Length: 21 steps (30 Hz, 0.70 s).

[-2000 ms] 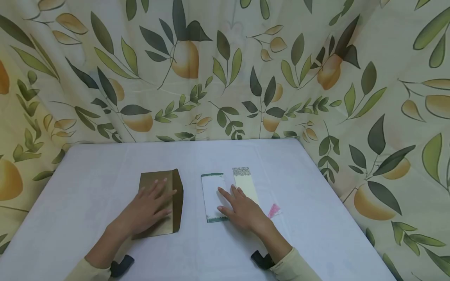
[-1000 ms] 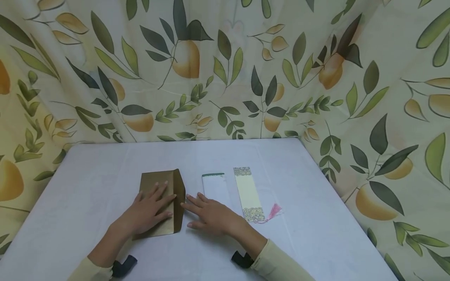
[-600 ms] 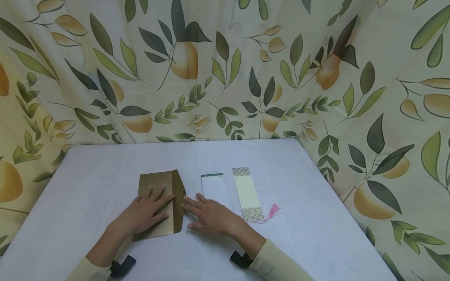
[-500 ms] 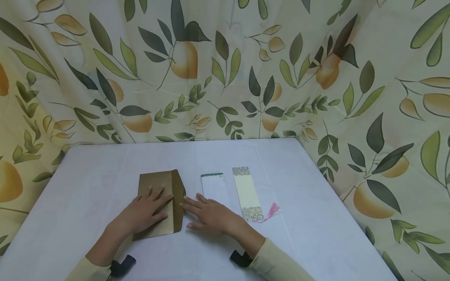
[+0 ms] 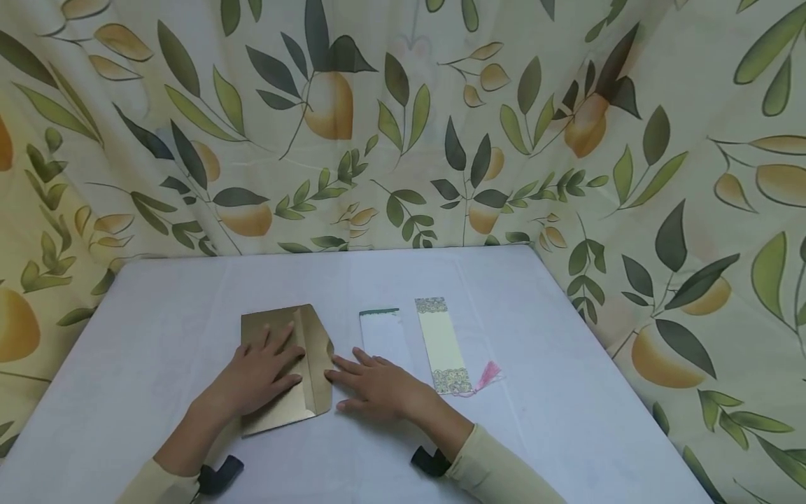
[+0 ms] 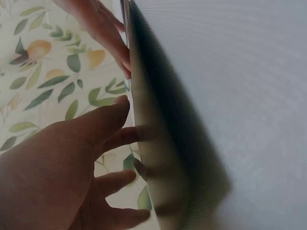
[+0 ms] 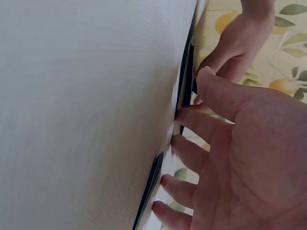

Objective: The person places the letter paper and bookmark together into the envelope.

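Observation:
A gold-brown envelope (image 5: 277,411) lies on the white table, its pointed flap (image 5: 319,336) spread out to the right. Flat on the envelope's body rests my left hand (image 5: 252,378), fingers spread. My right hand (image 5: 384,388) is stretched out with its fingertips at the flap's outer edge, palm over the lower part of a white card (image 5: 380,332) with a green border. In the left wrist view the thumb and fingers of the left hand (image 6: 72,148) lie along the envelope's side. The right wrist view shows the fingers of the right hand (image 7: 235,158) spread apart.
Right of the white card lies a cream bookmark (image 5: 441,339) with patterned ends and a pink tassel (image 5: 488,376). A curtain (image 5: 403,140) printed with leaves and fruit hangs behind the table (image 5: 535,434). Black straps (image 5: 220,476) sit at both wrists.
My right hand has moved left from between the white card and bookmark to the envelope's flap. The envelope has shifted slightly left, turned a little, and looks lighter. My left hand stays on it.

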Each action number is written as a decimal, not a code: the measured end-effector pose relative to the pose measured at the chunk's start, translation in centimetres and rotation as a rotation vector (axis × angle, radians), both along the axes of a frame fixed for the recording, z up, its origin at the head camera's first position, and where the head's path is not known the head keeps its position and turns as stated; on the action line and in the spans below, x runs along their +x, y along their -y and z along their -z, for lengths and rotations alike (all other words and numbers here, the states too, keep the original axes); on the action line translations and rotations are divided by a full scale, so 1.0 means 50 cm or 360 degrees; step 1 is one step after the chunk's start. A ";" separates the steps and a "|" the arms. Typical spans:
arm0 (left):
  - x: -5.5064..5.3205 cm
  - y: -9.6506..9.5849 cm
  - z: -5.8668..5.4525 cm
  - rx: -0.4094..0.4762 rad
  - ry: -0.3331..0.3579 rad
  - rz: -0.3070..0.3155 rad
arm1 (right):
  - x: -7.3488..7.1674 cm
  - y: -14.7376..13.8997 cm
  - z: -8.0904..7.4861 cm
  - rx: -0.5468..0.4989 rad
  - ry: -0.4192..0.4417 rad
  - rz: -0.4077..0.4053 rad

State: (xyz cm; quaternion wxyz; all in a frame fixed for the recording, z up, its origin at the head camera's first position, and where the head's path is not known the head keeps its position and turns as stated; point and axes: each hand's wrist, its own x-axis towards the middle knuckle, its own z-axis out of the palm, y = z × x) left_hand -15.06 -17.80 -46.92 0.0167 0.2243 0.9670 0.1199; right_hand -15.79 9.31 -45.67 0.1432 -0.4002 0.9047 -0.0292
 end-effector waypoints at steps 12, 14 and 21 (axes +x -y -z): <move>-0.002 -0.001 0.002 0.0038 0.0112 -0.0025 | 0.006 0.008 0.001 -0.0002 -0.0004 0.0013; -0.003 -0.001 0.003 0.0073 0.0124 -0.0003 | 0.007 0.010 0.002 0.0004 -0.0019 0.0011; -0.005 -0.003 0.009 0.0141 0.0180 0.0066 | 0.009 0.016 0.003 0.0056 -0.0076 -0.0009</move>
